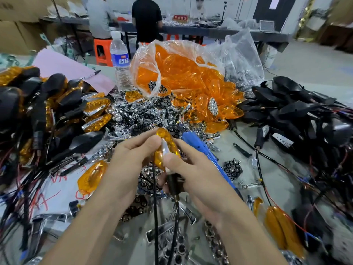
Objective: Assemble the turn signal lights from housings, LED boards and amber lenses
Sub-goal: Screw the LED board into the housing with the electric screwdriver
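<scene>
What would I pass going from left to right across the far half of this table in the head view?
First a heap of black housings fitted with amber lenses → clear plastic water bottle with blue label → clear plastic bag of amber lenses → heap of bare black plastic housings with wires.

Ahead of you a water bottle (120, 58) with a blue label stands upright beside a pink sheet of paper (65, 67), with a black pen (91, 74) lying at the sheet's right edge. Beyond stands an orange stool (102, 52), and 3 people (146, 18) are at a long dark table (210, 31) bearing a red sign (180, 17).
</scene>
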{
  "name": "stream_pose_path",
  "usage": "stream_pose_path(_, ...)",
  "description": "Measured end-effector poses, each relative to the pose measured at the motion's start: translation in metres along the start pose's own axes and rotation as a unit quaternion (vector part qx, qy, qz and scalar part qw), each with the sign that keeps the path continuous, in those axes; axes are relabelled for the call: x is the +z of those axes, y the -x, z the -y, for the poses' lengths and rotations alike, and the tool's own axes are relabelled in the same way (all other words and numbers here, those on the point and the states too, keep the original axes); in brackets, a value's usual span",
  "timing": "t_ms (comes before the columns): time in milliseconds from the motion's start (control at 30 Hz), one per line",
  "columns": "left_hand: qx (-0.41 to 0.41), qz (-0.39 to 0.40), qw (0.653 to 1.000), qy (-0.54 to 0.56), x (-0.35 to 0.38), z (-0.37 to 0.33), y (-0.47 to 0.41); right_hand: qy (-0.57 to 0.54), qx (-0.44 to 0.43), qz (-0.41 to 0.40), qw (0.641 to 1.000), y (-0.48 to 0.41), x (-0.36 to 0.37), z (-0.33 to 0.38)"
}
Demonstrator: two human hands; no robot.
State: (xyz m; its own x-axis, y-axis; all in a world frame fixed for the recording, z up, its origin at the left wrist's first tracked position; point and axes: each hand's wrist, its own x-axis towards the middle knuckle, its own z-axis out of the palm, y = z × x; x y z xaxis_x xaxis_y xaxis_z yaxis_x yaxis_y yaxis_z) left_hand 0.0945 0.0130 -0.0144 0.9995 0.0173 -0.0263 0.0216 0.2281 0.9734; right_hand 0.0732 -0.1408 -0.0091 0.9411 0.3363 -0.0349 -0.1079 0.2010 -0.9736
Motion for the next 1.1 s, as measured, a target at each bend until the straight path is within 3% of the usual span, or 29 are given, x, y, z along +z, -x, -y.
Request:
stream_pose_path(100, 0.004, 0.080, 0.997, 0.015, 0.004, -0.001, 0.005, -0.043, -0.011, -0.028, 0.999, -0.001, 0.001, -0.003)
stream_pose_path(400, 0.093, 0.128, 0.986, 0.049, 0.016, 0.001, 0.011, -0.102, -0.102, 0.016, 0.989, -0.006, -0.015, -0.008)
stream_pose_path(600, 0.115, 0.136, 0.982, 0.057, 0.015, 0.001, 0.011, -0.114, -0.117, 0.036, 0.986, -0.007, -0.015, -0.010)
stream_pose_path(733, 0.063, 0.084, 0.992, 0.073, 0.014, -0.001, 0.009, -0.075, -0.082, 0.006, 0.994, -0.007, -0.010, -0.007)
stream_pose_path(900, -0.015, -0.092, 0.992, 0.082, 0.000, -0.004, -0.001, 0.012, -0.003, 0.035, 0.999, -0.003, 0.003, 0.001)
stream_pose_path(1033, 0.024, -0.221, 0.968, 0.120, -0.024, -0.011, -0.010, 0.079, 0.030, 0.035, 0.996, -0.007, 0.018, 0.011)
stream_pose_path(1100, 0.036, -0.204, 0.972, 0.114, -0.031, -0.012, -0.013, 0.083, 0.026, 0.004, 0.996, -0.022, 0.033, 0.013)
